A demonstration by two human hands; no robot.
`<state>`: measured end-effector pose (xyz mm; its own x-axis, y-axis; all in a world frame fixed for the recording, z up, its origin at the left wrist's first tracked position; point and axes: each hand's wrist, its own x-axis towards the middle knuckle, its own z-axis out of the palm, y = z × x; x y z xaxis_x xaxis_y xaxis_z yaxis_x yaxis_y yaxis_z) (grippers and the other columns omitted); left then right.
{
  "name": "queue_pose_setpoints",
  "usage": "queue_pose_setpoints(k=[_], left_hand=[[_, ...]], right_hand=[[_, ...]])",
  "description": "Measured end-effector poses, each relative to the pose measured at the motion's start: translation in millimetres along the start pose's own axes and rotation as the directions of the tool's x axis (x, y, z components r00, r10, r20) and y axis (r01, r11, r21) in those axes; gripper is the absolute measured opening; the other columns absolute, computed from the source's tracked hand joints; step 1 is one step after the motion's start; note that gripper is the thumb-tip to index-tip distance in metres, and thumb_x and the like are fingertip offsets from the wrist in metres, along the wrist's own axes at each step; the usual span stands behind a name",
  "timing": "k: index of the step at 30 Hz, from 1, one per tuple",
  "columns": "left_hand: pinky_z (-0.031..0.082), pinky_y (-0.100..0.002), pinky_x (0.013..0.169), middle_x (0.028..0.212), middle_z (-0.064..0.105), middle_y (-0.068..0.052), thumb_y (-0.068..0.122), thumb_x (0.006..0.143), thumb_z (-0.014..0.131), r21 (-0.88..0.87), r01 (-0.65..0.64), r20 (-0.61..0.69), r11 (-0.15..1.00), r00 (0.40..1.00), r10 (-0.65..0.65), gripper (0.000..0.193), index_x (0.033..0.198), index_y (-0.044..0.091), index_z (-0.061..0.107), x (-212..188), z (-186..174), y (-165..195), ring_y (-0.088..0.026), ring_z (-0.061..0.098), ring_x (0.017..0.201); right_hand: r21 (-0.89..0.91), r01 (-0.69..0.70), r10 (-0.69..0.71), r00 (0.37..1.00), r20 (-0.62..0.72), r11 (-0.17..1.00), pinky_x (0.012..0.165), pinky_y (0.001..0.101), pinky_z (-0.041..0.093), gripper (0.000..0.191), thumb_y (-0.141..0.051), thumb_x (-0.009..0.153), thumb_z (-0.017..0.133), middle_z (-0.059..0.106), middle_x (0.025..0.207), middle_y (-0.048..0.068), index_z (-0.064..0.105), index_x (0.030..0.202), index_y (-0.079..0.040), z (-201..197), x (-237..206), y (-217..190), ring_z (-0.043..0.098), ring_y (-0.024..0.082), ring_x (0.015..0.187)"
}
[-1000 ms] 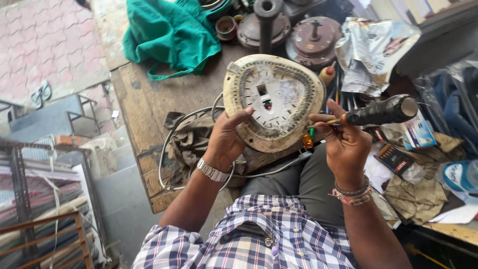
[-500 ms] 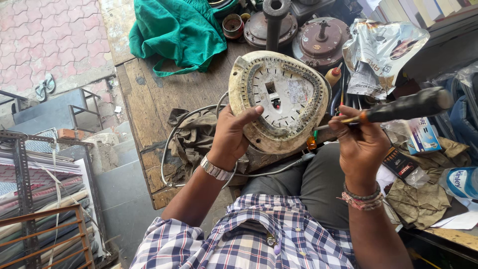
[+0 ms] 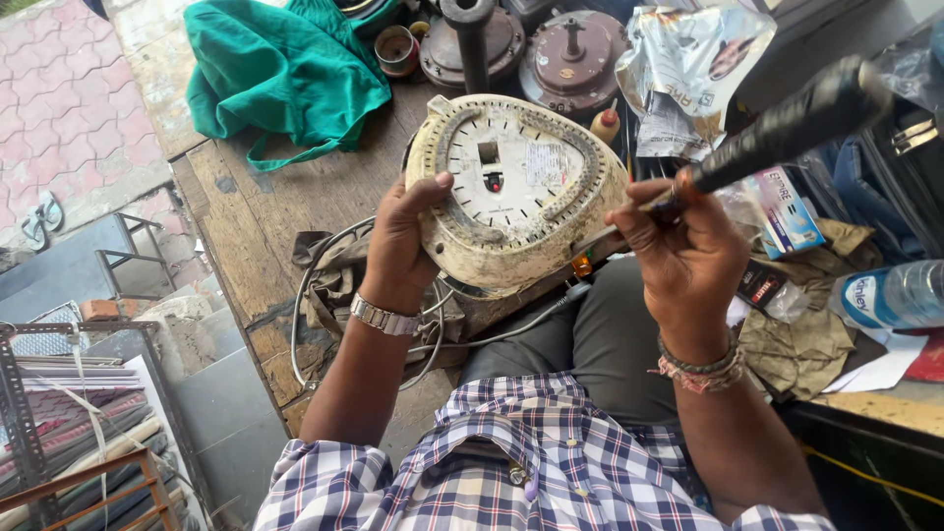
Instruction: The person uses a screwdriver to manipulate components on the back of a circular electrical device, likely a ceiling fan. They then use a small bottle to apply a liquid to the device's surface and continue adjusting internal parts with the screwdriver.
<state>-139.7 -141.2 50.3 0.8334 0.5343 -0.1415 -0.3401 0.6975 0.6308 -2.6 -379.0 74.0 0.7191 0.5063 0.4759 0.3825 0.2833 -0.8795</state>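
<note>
Now, left fingers (image 3: 433, 187): the thumb lies on the pale face of the housing and the other fingers go under its edge, closed firmly on it.
Left hand (image 3: 398, 246): it carries the dirty cream, rounded-triangle metal housing (image 3: 516, 192) tilted up toward the camera; a metal watch (image 3: 383, 317) is on the wrist.
Right fingers (image 3: 644, 221): they are curled tight around the shaft of the black-handled screwdriver (image 3: 787, 128), near where the shaft meets the handle.
Right hand (image 3: 688, 261): it is just beside the right edge of the housing; the thin metal shaft goes from the fingers toward the lower right rim, but I cannot tell if the tip touches it. Thread bracelets (image 3: 700, 369) are on the wrist.
Housing position: it is held above the person's lap, in front of the edge of the worn wooden table (image 3: 246, 216), between both hands.
Below the housing: grey cables (image 3: 324, 295) hang in loops at the table edge.
Behind the housing: two round brown metal motor parts (image 3: 570, 59) stand on the table, and a small bottle with red cap (image 3: 607, 123) is just beside the housing's top right.
Left on the table: a crumpled green cloth (image 3: 280, 69).
Right side: a crinkled silver plastic bag (image 3: 688, 69) and a clear plastic water bottle (image 3: 890, 295) lying on its side.
</note>
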Motion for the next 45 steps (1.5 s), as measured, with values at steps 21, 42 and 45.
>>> queue_pose_setpoints(k=[21,42,45], left_hand=[[0.049,-0.051,0.115,0.133,0.065,-0.021,0.013,0.092,0.071,-0.392,-0.012,-0.066,0.920,0.998,-0.014,0.049,0.134,-0.006,0.055,13,-20,3,-0.033,0.065,0.123],[0.047,-0.052,0.120,0.140,0.062,-0.018,0.013,0.093,0.073,-0.456,0.035,0.032,0.889,0.999,-0.023,0.055,0.142,-0.001,0.051,-1,-16,-1,-0.032,0.062,0.129],[0.049,-0.051,0.117,0.137,0.064,-0.020,0.013,0.093,0.074,-0.409,0.045,0.068,0.911,0.998,-0.019,0.058,0.143,-0.004,0.050,-2,-19,-4,-0.032,0.065,0.125]], right_hand=[[0.802,-0.242,0.651,0.725,-0.224,0.546,0.088,0.0360,0.067,0.015,-0.004,0.097,0.075,0.074,0.112,0.017,0.069,0.110,-0.001,-60,9,115,0.077,0.032,0.104],[0.678,-0.447,0.688,0.716,-0.119,0.583,0.085,0.0372,0.066,0.032,-0.008,0.101,0.066,0.071,0.122,0.024,0.056,0.128,0.005,-52,-10,161,0.077,0.032,0.105],[0.499,-0.478,0.592,0.800,-0.092,0.723,0.084,0.0365,0.064,0.041,-0.010,0.106,0.066,0.069,0.126,0.022,0.052,0.141,0.006,-45,-18,161,0.074,0.029,0.106]])
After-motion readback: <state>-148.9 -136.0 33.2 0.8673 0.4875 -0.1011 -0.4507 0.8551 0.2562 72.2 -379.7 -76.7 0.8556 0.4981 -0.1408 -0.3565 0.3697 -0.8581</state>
